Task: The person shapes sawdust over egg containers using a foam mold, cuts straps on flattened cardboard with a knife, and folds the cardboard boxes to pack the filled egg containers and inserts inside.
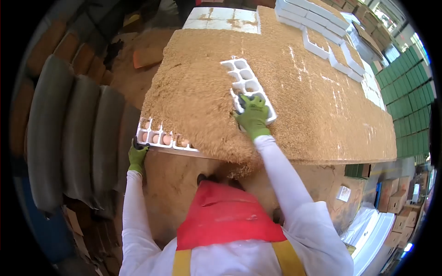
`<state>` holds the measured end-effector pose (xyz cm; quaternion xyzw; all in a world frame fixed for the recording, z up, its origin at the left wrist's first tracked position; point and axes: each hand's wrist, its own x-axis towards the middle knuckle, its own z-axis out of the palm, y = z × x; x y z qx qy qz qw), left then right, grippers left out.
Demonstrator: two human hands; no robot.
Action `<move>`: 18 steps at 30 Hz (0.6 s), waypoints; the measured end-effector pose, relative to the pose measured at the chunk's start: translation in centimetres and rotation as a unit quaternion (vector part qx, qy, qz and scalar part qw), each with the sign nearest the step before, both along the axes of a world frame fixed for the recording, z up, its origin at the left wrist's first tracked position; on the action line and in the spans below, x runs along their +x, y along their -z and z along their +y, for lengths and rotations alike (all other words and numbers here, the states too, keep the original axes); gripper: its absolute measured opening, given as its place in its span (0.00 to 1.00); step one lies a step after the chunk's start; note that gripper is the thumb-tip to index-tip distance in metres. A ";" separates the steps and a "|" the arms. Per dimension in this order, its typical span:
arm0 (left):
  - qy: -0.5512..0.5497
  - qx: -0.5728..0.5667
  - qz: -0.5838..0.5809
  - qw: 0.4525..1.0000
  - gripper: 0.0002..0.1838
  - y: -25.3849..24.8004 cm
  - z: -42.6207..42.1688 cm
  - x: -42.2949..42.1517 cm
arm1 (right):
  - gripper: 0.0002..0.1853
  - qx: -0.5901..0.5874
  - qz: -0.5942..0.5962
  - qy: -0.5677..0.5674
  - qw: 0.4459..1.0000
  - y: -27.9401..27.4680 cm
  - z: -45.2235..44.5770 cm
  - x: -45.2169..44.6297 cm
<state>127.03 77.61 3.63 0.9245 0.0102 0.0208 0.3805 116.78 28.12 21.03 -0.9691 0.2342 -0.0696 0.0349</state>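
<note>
My right hand (252, 115), in a green glove with dark fingertips, grips the near end of a white foam tray (272, 113) with rows of compartments. This tray rests tilted across the heap of loose tan, husk-like grains (193, 92). My left hand (137, 157), gloved alike, is closed on the corner of another white foam tray (159, 143) at the table's near left edge. Pinkish-brown, egg-shaped items (166, 139) sit in its compartments, partly covered by grains. Beside it lies a further tray (184, 146), mostly buried.
White foam trays (317, 20) are stacked at the far right of the table, with several grain-filled ones (340, 57) nearby. White panels (221, 20) lie at the far edge. Full sacks (50, 133) stand at left, green crates (407, 101) at right. Grains spill over the near edge.
</note>
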 end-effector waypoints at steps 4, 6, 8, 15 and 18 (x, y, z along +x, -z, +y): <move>0.077 -0.209 0.100 0.970 0.33 -2.5 2.1 -0.2 | 0.36 -0.095 -0.173 -0.025 0.980 4.3 -9.2 -8.4; 0.076 -0.200 0.064 0.975 0.35 -1.6 2.5 -0.4 | 0.37 0.079 -0.120 0.132 0.981 3.0 -10.0 -14.4; 0.128 -0.214 0.136 0.959 0.37 -3.7 2.7 -0.1 | 0.38 -0.009 -0.028 0.203 0.979 2.4 -2.7 -13.4; 0.208 -0.383 0.158 0.886 0.41 -0.6 4.6 -0.6 | 0.38 0.005 -0.025 0.194 0.981 4.9 12.8 -2.7; 0.212 -0.360 0.175 0.892 0.42 -0.3 4.8 -0.6 | 0.35 0.037 -0.014 0.190 0.981 5.3 17.9 1.0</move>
